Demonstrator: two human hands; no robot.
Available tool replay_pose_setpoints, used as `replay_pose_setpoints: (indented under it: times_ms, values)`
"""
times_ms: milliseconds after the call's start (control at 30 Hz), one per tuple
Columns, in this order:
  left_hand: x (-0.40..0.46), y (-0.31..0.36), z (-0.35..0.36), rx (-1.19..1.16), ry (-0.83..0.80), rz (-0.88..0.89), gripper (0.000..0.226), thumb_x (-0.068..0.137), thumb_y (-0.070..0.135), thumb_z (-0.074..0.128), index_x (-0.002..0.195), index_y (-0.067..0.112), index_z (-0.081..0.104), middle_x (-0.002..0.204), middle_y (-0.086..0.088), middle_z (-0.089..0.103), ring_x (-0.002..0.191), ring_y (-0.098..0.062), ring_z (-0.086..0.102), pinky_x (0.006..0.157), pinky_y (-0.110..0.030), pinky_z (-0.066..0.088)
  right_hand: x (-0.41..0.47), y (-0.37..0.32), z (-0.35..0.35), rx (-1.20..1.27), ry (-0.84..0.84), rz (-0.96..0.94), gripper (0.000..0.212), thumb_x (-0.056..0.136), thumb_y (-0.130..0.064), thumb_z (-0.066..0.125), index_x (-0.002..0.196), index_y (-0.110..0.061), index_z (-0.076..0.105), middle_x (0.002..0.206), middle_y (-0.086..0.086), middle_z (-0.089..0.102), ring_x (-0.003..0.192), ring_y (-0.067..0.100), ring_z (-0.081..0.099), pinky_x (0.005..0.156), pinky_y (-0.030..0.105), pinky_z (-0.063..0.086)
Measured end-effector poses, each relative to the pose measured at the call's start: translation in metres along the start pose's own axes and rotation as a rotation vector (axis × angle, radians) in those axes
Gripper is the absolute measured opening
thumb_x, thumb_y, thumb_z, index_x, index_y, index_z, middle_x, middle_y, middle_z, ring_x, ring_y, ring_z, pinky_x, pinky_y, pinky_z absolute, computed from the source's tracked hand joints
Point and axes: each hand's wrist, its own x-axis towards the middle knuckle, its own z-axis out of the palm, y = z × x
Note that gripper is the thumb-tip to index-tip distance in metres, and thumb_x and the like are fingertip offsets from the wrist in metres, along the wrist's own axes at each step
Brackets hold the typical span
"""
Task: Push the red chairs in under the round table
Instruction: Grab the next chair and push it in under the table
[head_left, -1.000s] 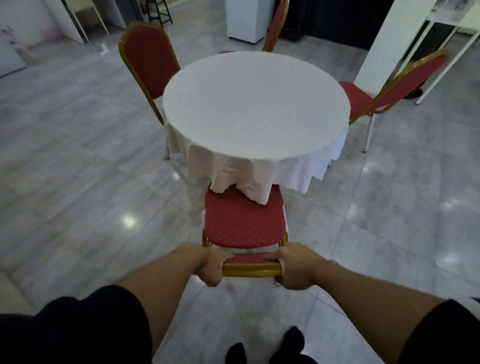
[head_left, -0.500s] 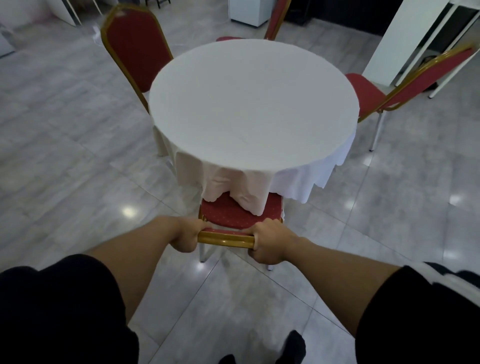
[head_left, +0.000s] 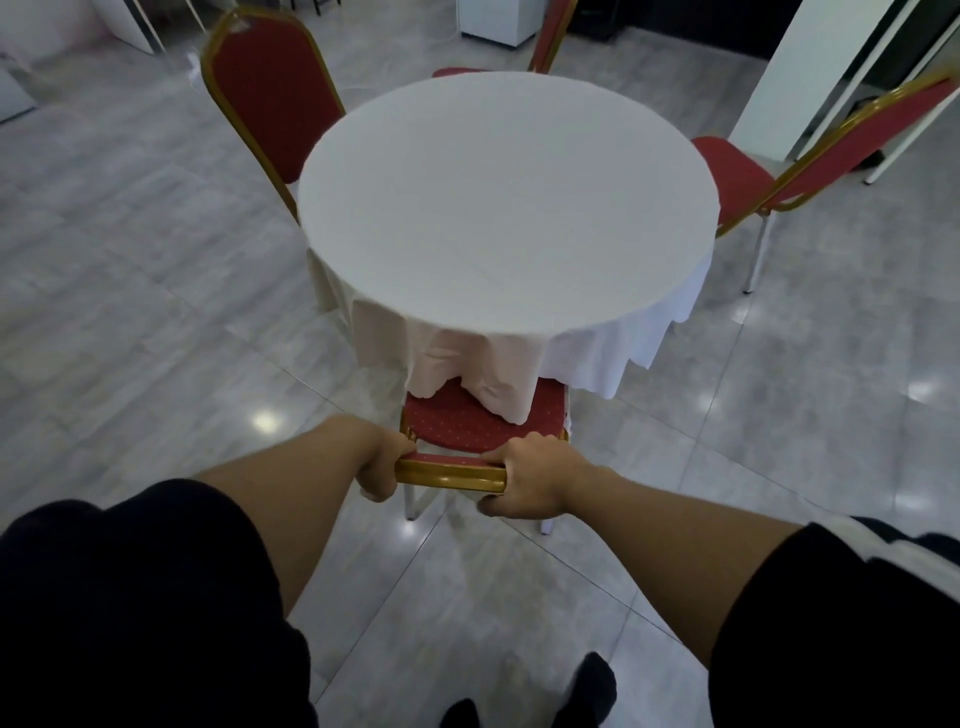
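Your left hand (head_left: 382, 470) and right hand (head_left: 524, 480) are clamped on the gold top rail of the near red padded chair (head_left: 483, 423), its seat partly under the cloth.

One round table under a white cloth (head_left: 506, 208) stands in the middle of four red chairs: left one (head_left: 272, 98) looks tucked, right one (head_left: 779, 171) stands out, far one (head_left: 545, 39) is unclear. Next, I judge, a short straight push, then release.

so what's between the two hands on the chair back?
In the head view, only the gold top rail of the near chair's back spans from the left hand to the right hand; nothing else on it.
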Motion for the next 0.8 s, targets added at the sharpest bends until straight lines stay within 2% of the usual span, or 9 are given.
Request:
replay_pose_setpoints:
  times_ms: [67, 133, 233, 300, 367, 467, 533, 633, 800]
  values:
    - [-0.005, 0.014, -0.009, 0.009, -0.019, -0.029, 0.066, 0.084, 0.022, 0.079, 0.144, 0.021, 0.052, 0.135, -0.007, 0.057, 0.117, -0.025, 0.059, 0.101, -0.041, 0.051, -0.008, 0.003, -0.009, 0.088, -0.067, 0.028, 0.054, 0.075, -0.085, 0.066, 0.108, -0.042, 0.07, 0.095, -0.008, 0.071, 0.09, 0.016, 0.067, 0.083, 0.037, 0.054]
    - [-0.013, 0.029, -0.025, -0.02, -0.027, -0.005, 0.085, 0.08, 0.042, 0.086, 0.152, 0.022, 0.047, 0.149, -0.005, 0.05, 0.127, -0.026, 0.054, 0.106, -0.043, 0.047, -0.017, 0.013, -0.026, 0.128, -0.098, 0.068, 0.099, 0.066, -0.098, 0.057, 0.143, -0.035, 0.061, 0.131, -0.001, 0.069, 0.119, 0.022, 0.064, 0.103, 0.042, 0.05]
    - [-0.028, 0.062, -0.049, -0.105, 0.02, 0.043, 0.113, 0.074, 0.07, 0.082, 0.165, 0.024, 0.034, 0.165, 0.0, 0.039, 0.148, -0.029, 0.044, 0.122, -0.048, 0.037, -0.042, 0.043, -0.055, 0.152, -0.002, 0.139, 0.128, 0.053, -0.11, 0.042, 0.152, -0.03, 0.054, 0.151, 0.003, 0.06, 0.135, 0.026, 0.057, 0.112, 0.047, 0.046]
    - [-0.03, 0.079, -0.064, -0.203, 0.135, 0.118, 0.118, 0.063, 0.09, 0.073, 0.159, 0.028, 0.045, 0.165, 0.003, 0.045, 0.144, -0.027, 0.049, 0.121, -0.049, 0.039, -0.059, 0.068, -0.077, 0.145, 0.055, 0.17, 0.118, 0.064, -0.106, 0.042, 0.149, -0.027, 0.058, 0.148, 0.001, 0.063, 0.134, 0.025, 0.059, 0.11, 0.044, 0.047]
    - [-0.03, 0.108, -0.089, -0.221, 0.272, 0.107, 0.127, 0.057, 0.102, 0.06, 0.161, 0.032, 0.042, 0.169, 0.001, 0.041, 0.148, -0.027, 0.045, 0.122, -0.051, 0.036, -0.086, 0.101, -0.102, 0.141, 0.119, 0.181, 0.099, 0.078, -0.096, 0.045, 0.146, -0.026, 0.061, 0.147, 0.002, 0.064, 0.135, 0.027, 0.059, 0.109, 0.044, 0.046]
    - [-0.036, 0.155, -0.128, -0.155, 0.429, 0.111, 0.099, 0.092, 0.076, 0.051, 0.17, 0.022, 0.022, 0.176, -0.004, 0.025, 0.16, -0.029, 0.027, 0.127, -0.05, 0.023, -0.118, 0.151, -0.133, 0.116, 0.174, 0.26, 0.095, 0.087, -0.089, 0.045, 0.154, -0.022, 0.053, 0.159, 0.004, 0.053, 0.143, 0.026, 0.051, 0.117, 0.045, 0.04]
    - [-0.033, 0.198, -0.156, -0.145, 0.514, 0.138, 0.08, 0.105, 0.058, 0.047, 0.17, 0.021, 0.019, 0.176, -0.006, 0.024, 0.161, -0.028, 0.025, 0.128, -0.047, 0.022, -0.142, 0.186, -0.151, 0.108, 0.213, 0.309, 0.104, 0.082, -0.095, 0.039, 0.155, -0.021, 0.051, 0.162, 0.004, 0.05, 0.145, 0.026, 0.048, 0.118, 0.045, 0.038]
    - [-0.023, 0.26, -0.192, -0.121, 0.611, 0.159, 0.073, 0.106, 0.059, 0.039, 0.169, 0.028, 0.021, 0.175, -0.004, 0.029, 0.159, -0.03, 0.03, 0.127, -0.05, 0.025, -0.166, 0.229, -0.175, 0.126, 0.328, 0.369, 0.129, 0.061, -0.11, 0.022, 0.151, -0.025, 0.056, 0.16, 0.001, 0.053, 0.144, 0.027, 0.05, 0.117, 0.048, 0.04]
    - [-0.015, 0.355, -0.242, -0.012, 0.658, 0.233, 0.082, 0.102, 0.071, 0.038, 0.168, 0.024, 0.027, 0.175, -0.003, 0.028, 0.159, -0.03, 0.029, 0.127, -0.052, 0.024, -0.187, 0.29, -0.21, 0.113, 0.428, 0.405, 0.103, 0.082, -0.096, 0.025, 0.146, -0.025, 0.062, 0.154, 0.002, 0.059, 0.139, 0.028, 0.055, 0.113, 0.049, 0.043]
